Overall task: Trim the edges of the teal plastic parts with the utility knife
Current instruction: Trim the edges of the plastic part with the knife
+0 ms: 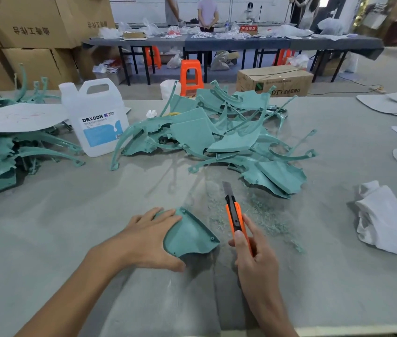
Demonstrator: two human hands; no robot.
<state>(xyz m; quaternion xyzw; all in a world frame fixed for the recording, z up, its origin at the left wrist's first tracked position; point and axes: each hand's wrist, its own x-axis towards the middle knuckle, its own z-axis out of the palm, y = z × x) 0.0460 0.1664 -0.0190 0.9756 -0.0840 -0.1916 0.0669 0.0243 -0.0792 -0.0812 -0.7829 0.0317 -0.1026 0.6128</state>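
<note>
one teal part (190, 235) by the worktop (95, 300) front edge, left hand (149, 239) gripping it; right hand (253, 259) clutches utility knife (235, 215) just right of it, pointing at the far edge, no contact w/ it yet.

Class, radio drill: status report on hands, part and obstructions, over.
Left hand holds teal part on table. Right hand: grip on knife, blade out, off the part. Shavings beside; nothing in the way.

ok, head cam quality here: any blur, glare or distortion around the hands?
Head view: left hand, teal part, utility knife and right hand are sharp; soft light, only a faint shadow under the part; no blade glare; wide-angle lens bows the far tables.
</note>
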